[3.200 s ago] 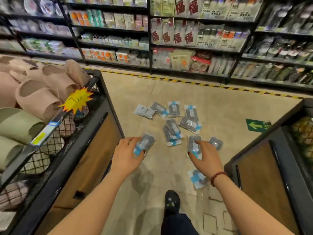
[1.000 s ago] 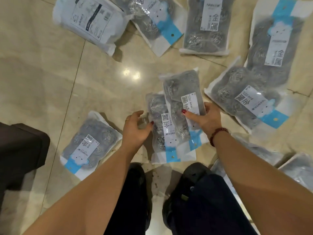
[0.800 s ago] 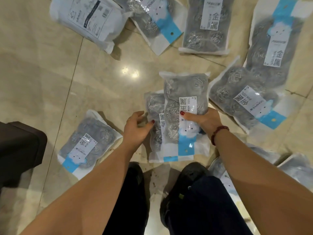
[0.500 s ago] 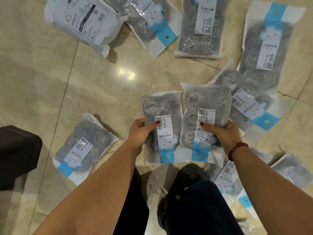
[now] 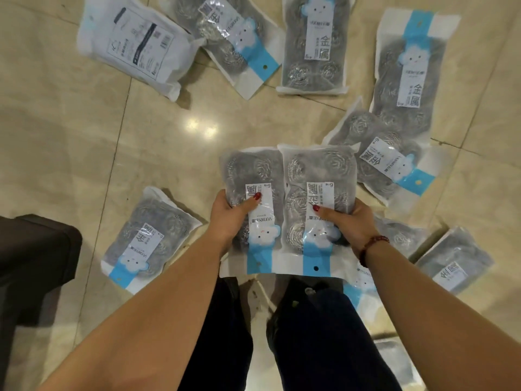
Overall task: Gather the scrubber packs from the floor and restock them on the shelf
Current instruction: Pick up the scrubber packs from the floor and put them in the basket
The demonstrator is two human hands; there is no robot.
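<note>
Your left hand grips the left pack by its outer edge, thumb curled over the label and fingers hidden beneath. Your right hand, with a bead bracelet at the wrist, grips the right pack the same way. The two packs sit side by side, inner edges touching, label side up. Each long axis runs straight away from you, with the blue hang-tab end towards your knees and the scrubber end pointing away.

Taking this held pair as the landmark, other packs lie on the floor:
- Left of it, one pack lies slanted, blue end nearest you.
- Far beyond it to the left, a white-backed pack lies face down.
- Beyond it, a slanted pack lies next to an upright pack.
- Beyond it to the right, a long pack has its blue end away from you, and its near end overlaps a tilted pack just beside the pair.
- Right of it, a blurred pack lies apart.

A dark block stands well to the left of the pair.
</note>
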